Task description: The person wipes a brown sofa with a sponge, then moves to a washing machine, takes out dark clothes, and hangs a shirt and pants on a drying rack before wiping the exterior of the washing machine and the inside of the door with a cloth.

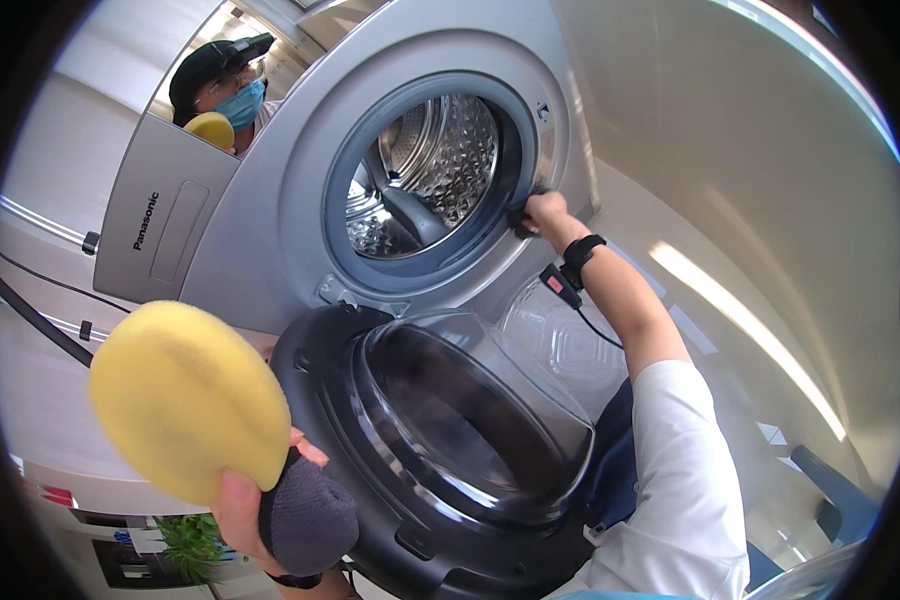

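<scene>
My left hand (241,510) grips a thick oval yellow sponge (187,401) by its lower edge, along with a bunched dark grey cloth (311,517). The sponge is raised in front of the open round door (450,442) of a front-loading Panasonic washing machine (262,217). My right hand (551,214) pinches a dark cloth (521,219) against the machine's front, at the lower right of the grey rubber door gasket (345,240). Inside the opening the steel drum (457,165) shows its dimpled wall and a grey paddle.
The door's clear glass bowl bulges towards the right. A ribbed clear plastic container (570,330) stands behind it. A black strap and cabled device (561,285) sit on my right wrist. A dark hose (37,315) runs at left. The glossy panel (217,90) reflects a masked person.
</scene>
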Available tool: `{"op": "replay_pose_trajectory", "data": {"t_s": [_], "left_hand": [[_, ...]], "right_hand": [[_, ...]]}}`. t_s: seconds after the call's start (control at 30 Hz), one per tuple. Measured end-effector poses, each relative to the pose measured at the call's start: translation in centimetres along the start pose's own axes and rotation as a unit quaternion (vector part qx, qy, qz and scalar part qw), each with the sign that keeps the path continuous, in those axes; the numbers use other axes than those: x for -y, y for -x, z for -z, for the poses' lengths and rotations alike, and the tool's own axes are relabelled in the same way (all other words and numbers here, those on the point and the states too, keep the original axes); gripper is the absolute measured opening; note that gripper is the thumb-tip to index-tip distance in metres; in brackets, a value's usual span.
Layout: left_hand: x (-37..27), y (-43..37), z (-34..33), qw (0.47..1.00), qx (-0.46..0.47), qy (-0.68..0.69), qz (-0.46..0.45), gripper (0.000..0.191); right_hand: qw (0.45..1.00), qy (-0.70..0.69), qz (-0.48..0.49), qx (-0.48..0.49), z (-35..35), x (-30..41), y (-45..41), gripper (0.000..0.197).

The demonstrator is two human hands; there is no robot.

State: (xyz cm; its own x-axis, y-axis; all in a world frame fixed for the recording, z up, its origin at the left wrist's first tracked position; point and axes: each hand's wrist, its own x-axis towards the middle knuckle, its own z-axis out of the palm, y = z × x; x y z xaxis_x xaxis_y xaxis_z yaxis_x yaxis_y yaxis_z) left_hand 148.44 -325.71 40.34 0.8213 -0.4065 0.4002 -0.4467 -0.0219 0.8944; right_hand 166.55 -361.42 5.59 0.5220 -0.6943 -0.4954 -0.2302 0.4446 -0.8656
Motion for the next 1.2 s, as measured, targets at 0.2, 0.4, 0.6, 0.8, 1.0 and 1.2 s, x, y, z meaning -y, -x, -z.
{"op": "replay_pose_trajectory", "data": {"t_s": [0.2,0.4,0.6,0.8,1.0,1.2], "left_hand": [[-0.3,0.4,0.7,0.993,-0.079,0.072,0.057,0.043],[1.2,0.5,1.7,0.996,-0.073,0.047,0.031,0.043],[0.7,0.2,1.8,0.995,-0.07,0.049,0.053,0.042],[-0.3,0.4,1.0,0.993,-0.081,0.075,0.041,0.043],[-0.2,1.0,1.7,0.995,-0.026,0.085,0.039,0.044],[-0.3,1.6,2.4,0.993,-0.017,0.116,0.034,0.047]], "right_hand": [[0.919,0.185,0.302,-0.172,3.6,13.2,4.7,0.038],[0.807,0.222,0.505,-0.211,0.3,18.5,14.1,0.056],[0.622,0.239,0.719,-0.2,-4.2,17.0,19.5,0.06],[0.477,0.327,0.81,-0.098,-7.0,13.4,22.5,0.053],[0.237,0.378,0.891,0.085,-9.3,7.1,20.5,0.042],[0.284,0.339,0.882,0.162,-8.4,6.0,19.1,0.044]]}}
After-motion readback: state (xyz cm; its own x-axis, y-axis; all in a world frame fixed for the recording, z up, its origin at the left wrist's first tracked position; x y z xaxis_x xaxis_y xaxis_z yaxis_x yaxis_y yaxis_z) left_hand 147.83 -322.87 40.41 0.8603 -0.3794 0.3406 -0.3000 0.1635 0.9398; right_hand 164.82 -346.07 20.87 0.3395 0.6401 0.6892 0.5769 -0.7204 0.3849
